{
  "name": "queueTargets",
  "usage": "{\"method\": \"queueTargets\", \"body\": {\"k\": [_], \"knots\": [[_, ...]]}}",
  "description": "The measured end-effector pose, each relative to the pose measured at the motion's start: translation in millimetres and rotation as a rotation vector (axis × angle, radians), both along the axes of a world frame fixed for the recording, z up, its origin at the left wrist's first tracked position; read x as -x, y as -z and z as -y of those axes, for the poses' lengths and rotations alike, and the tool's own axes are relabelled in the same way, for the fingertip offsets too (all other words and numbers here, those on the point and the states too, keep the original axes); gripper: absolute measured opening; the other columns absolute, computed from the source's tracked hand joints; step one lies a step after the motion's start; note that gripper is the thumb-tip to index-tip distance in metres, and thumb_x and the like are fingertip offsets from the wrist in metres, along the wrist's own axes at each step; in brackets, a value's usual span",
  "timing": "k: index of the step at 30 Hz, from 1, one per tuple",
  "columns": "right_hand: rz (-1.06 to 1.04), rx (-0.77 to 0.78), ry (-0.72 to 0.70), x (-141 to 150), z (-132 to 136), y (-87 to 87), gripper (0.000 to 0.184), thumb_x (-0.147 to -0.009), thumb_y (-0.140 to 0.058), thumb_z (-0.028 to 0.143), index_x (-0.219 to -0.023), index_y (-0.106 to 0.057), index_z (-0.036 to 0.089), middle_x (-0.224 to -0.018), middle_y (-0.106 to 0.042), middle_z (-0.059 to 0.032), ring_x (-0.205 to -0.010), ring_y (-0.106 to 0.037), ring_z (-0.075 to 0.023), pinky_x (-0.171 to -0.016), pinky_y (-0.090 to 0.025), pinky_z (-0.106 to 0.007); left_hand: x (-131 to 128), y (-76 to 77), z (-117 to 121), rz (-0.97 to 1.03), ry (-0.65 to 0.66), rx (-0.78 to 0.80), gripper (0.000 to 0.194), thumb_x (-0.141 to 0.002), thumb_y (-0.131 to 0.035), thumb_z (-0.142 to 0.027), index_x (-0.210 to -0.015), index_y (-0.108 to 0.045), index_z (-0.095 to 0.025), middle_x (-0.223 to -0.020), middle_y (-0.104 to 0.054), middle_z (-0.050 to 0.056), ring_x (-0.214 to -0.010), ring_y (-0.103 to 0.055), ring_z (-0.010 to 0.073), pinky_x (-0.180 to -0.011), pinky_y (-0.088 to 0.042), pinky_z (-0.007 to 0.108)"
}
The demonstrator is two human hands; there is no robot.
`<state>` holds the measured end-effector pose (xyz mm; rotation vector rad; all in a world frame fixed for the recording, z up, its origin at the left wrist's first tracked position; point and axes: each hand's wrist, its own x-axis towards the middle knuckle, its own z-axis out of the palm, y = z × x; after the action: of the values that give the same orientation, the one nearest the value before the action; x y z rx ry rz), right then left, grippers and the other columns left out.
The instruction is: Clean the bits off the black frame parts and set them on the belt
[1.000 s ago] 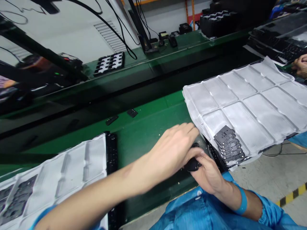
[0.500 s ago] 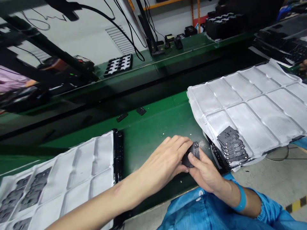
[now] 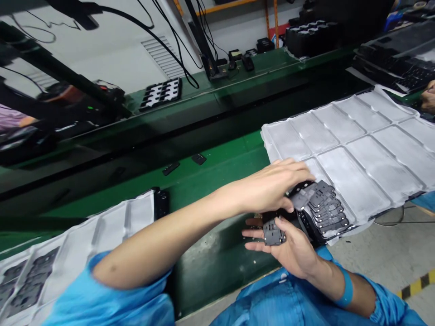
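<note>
My left hand reaches across to the right and pinches a flat dark grey plastic part at the near end of a fanned row of the same parts. That row lies in the nearest pocket of a white-lined tray on my right. Just below, my right hand is palm up and holds a small stack of black parts under its thumb. Both sleeves are blue, and a blue band sits on the right wrist.
A second white-lined tray with dark parts lies at the lower left on the green bench. Two small black pieces lie by the dark conveyor channel. Black trays, cables and fixtures stand beyond. Another person's hand shows at the far right.
My left hand left the stack in my right hand and moved right and up to the fanned row in the tray. My right hand turned palm up with the stack.
</note>
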<state>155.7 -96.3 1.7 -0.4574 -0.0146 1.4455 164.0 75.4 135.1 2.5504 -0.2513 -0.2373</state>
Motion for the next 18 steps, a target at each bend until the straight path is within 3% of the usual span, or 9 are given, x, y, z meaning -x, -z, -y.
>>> {"method": "queueTargets", "body": {"k": [4,6,8,11,14,16,18], "knots": [[0.022,0.033,0.008,1.3,4.0,1.1,0.044,-0.095,-0.082,0.046,-0.128,-0.073,0.019,-0.131,-0.080,-0.0173,-0.123,-0.078,-0.0359,-0.107,-0.057,-0.059,-55.1,22.2,5.4,-0.029,0.129,-0.056,0.067,-0.081,-0.086,-0.006,-0.142,-0.062,-0.017,-0.150,-0.065,0.012,-0.145,-0.055,0.0323,-0.121,-0.041,0.048],[0.030,0.042,0.019,0.3,5.4,-0.3,0.045,-0.095,-0.083,0.044,-0.132,-0.073,0.019,-0.133,-0.080,-0.0174,-0.123,-0.077,-0.0350,-0.108,-0.057,-0.059,-66.8,23.8,3.3,-0.068,0.149,-0.080,0.072,-0.079,-0.090,-0.006,-0.144,-0.061,-0.016,-0.152,-0.064,0.013,-0.147,-0.054,0.0324,-0.122,-0.041,0.048],[0.028,0.042,0.035,-0.8,5.6,-2.4,0.045,-0.095,-0.084,0.043,-0.132,-0.073,0.021,-0.133,-0.080,-0.0159,-0.125,-0.077,-0.0344,-0.110,-0.056,-0.059,-62.9,17.1,0.0,-0.060,0.127,-0.066,0.076,-0.079,-0.093,-0.009,-0.147,-0.058,-0.014,-0.155,-0.062,0.014,-0.148,-0.054,0.0309,-0.123,-0.041,0.046],[0.028,0.040,0.080,-1.7,3.1,-5.6,0.039,-0.094,-0.086,0.042,-0.127,-0.077,0.024,-0.132,-0.080,-0.0117,-0.129,-0.075,-0.0323,-0.115,-0.053,-0.059,-26.3,2.1,0.7,0.018,-0.059,-0.066,0.064,-0.087,-0.092,-0.024,-0.141,-0.061,-0.012,-0.145,-0.066,0.014,-0.137,-0.061,0.0292,-0.117,-0.048,0.043],[0.029,0.058,0.176,-0.2,-2.8,-6.7,0.034,-0.091,-0.089,0.045,-0.118,-0.080,0.026,-0.133,-0.080,-0.0072,-0.133,-0.071,-0.0289,-0.121,-0.050,-0.056,32.5,0.0,12.6,0.019,-0.335,-0.164,0.043,-0.096,-0.081,-0.046,-0.121,-0.069,-0.014,-0.118,-0.071,0.012,-0.112,-0.068,0.0302,-0.095,-0.057,0.044],[0.016,0.090,0.212,2.3,-8.3,-6.5,0.039,-0.090,-0.089,0.048,-0.123,-0.079,0.029,-0.135,-0.079,-0.0055,-0.136,-0.069,-0.0273,-0.124,-0.049,-0.052,68.7,7.8,22.0,-0.076,-0.375,-0.169,0.047,-0.093,-0.083,-0.051,-0.120,-0.069,-0.016,-0.115,-0.072,0.011,-0.107,-0.070,0.0307,-0.087,-0.060,0.044],[0.017,0.103,0.205,5.4,-13.9,-6.4,0.049,-0.091,-0.087,0.052,-0.133,-0.076,0.031,-0.139,-0.077,-0.0056,-0.139,-0.067,-0.0277,-0.123,-0.050,-0.051,93.1,17.3,27.4,-0.105,-0.373,-0.157,0.056,-0.089,-0.088,-0.046,-0.132,-0.065,-0.019,-0.128,-0.071,0.012,-0.114,-0.070,0.0312,-0.092,-0.061,0.045]]}}
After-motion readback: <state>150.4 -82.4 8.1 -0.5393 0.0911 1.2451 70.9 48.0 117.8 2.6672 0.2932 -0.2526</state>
